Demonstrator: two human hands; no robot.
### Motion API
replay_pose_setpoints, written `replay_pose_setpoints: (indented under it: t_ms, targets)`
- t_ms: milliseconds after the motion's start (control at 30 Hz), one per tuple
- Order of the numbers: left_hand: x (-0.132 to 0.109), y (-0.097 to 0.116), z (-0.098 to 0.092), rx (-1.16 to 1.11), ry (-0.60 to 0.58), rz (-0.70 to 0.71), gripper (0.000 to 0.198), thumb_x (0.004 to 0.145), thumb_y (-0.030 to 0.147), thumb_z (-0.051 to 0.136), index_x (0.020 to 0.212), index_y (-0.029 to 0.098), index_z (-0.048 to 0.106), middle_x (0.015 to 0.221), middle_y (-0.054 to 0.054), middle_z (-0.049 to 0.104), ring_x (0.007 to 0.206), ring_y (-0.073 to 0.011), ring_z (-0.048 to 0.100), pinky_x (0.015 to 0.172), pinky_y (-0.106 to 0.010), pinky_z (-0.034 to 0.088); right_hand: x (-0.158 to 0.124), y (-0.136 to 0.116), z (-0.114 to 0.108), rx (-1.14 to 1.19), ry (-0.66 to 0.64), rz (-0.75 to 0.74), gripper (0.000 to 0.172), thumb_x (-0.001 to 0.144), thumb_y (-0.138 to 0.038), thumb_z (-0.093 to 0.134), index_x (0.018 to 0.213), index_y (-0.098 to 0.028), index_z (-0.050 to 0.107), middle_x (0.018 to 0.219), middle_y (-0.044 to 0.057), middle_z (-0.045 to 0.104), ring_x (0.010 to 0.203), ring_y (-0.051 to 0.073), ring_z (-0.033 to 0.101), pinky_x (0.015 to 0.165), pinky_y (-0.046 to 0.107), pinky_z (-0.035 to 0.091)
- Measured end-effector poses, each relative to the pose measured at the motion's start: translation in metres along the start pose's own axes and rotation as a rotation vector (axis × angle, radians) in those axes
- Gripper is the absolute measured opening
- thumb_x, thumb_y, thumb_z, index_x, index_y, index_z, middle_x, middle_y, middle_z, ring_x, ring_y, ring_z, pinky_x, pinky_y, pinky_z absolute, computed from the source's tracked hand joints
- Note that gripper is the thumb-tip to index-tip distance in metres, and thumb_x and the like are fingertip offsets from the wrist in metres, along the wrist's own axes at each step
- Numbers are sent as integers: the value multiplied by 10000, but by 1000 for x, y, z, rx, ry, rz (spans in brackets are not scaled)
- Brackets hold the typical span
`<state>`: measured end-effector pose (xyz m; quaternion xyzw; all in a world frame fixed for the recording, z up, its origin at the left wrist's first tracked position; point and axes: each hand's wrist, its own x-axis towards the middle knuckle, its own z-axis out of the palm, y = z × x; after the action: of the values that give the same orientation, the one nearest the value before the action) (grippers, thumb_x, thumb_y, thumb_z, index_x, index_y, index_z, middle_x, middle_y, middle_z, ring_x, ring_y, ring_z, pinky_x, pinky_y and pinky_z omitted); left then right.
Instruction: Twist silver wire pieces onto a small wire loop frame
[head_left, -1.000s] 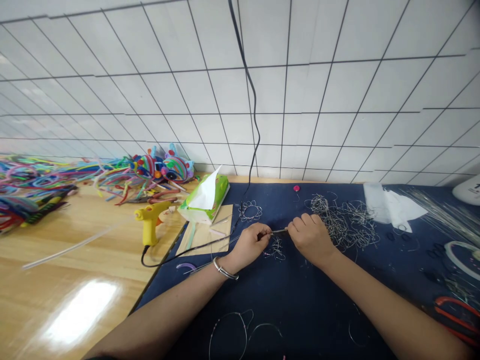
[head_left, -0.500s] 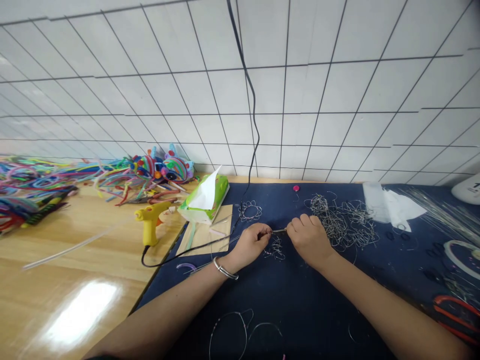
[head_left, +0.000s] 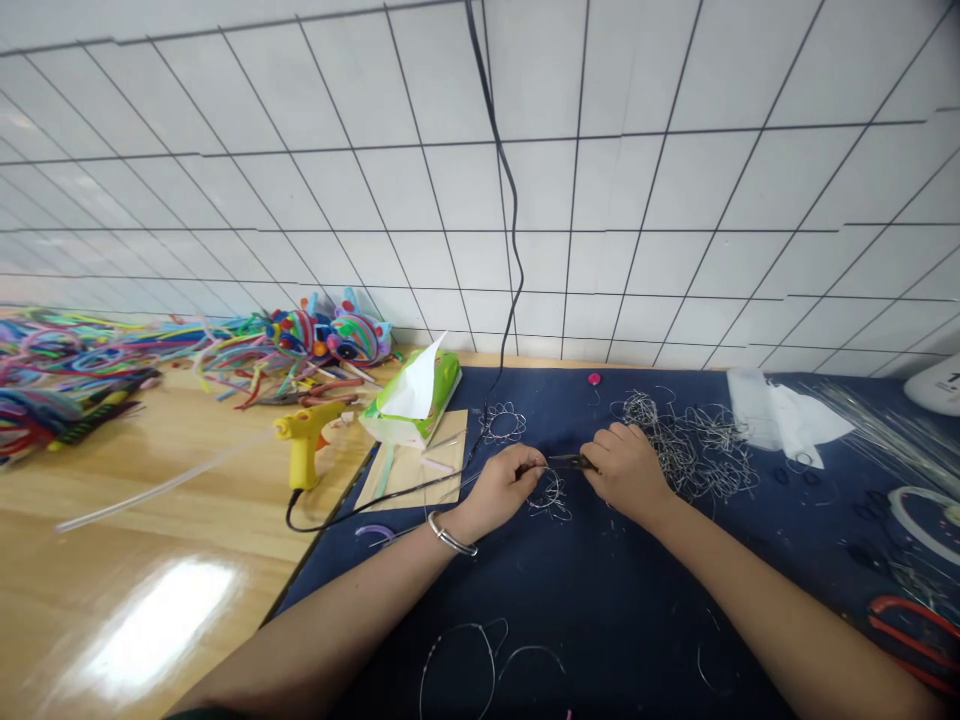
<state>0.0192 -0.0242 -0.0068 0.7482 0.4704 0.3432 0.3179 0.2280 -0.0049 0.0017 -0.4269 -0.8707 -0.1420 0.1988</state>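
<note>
While our left hand [head_left: 504,487] pinches a thin, curly silver wire piece [head_left: 555,492], our right hand [head_left: 624,466] is closed around a small, dark metal tool [head_left: 578,462] that points at it. We see the wire's loops just beside the left fingertips, between our two hands. We cannot tell if the tool touches them. Just past the right hand lies a big, tangled grey wire pile [head_left: 696,450]. Beyond the left hand sits a flower-shaped silver wire ring [head_left: 504,440].
</note>
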Motion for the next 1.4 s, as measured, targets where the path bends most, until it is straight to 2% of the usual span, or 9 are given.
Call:
replay_pose_setpoints:
  t_ms: [233, 467, 600, 833, 1000, 1233, 1400]
  targets:
    - [0, 3, 0, 62, 26, 61, 127, 785, 124, 440, 794, 166, 559, 692, 1, 508, 675, -114, 474, 658, -234, 378, 0, -3, -6, -86, -2, -48, 177, 790, -197, 465, 641, -160, 555, 630, 42, 471, 695, 166, 339, 652, 324, 214]
    - [-1, 0, 2, 76, 39, 60, 120, 775, 115, 451, 775, 166, 559, 687, 0, 502, 659, -114, 466, 642, -233, 377, 0, -7, -10, -186, 123, -124, 169, 830, -192, 442, 751, -163, 588, 603, 24, 461, 659, 150, 341, 631, 321, 206]
    - [-1, 0, 3, 70, 36, 49, 123, 772, 114, 451, 780, 166, 562, 699, -2, 516, 673, -116, 478, 647, -232, 380, 0, -9, -12, -211, 151, -139, 157, 830, -189, 449, 761, -164, 587, 595, 16, 454, 648, 144, 340, 632, 321, 206]
    - [1, -2, 1, 67, 29, 33, 130, 771, 120, 444, 783, 164, 565, 691, -1, 513, 667, -116, 476, 646, -235, 385, 0, -7, -13, -152, 144, -179, 166, 825, -188, 448, 723, -169, 577, 599, 14, 450, 653, 142, 335, 637, 317, 202]
    - [1, 1, -1, 69, 9, 54, 133, 778, 127, 440, 787, 167, 567, 713, -6, 525, 692, -119, 488, 671, -238, 389, 0, -3, -13, -142, 125, -66, 180, 834, -215, 441, 738, -169, 587, 620, 24, 474, 679, 150, 349, 655, 319, 215]
    - [0, 3, 0, 94, -2, 73, 144, 776, 115, 437, 788, 171, 570, 711, -7, 529, 698, -121, 490, 676, -239, 390, 0, -4, -12, -161, 138, -179, 170, 841, -182, 433, 789, -173, 595, 621, 20, 487, 662, 145, 359, 653, 321, 219]
    - [0, 3, 1, 117, -5, 82, 145, 768, 105, 437, 789, 168, 566, 700, -4, 521, 680, -117, 482, 663, -236, 384, 1, -8, -14, -175, 131, -191, 182, 843, -148, 414, 791, -166, 587, 622, 22, 477, 658, 143, 356, 646, 319, 212]
